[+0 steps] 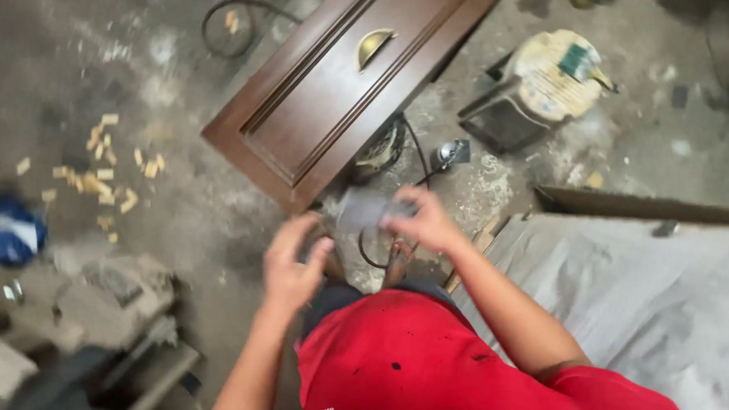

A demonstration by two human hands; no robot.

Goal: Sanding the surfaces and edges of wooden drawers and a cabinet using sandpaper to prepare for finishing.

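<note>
Dusty concrete floor (201, 220) below: right hand (426, 219) fingers pinch grey sandpaper sheet (364, 207), left hand (293, 269) fingers spread empty just beside it, brown drawer front (327, 92) beyond fingertips; judgement: fold sheet flat, grip both edges.

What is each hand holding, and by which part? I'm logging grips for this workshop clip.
The right hand pinches a blurred grey flat piece by its right edge. The left hand is open, holding nothing.
</note>
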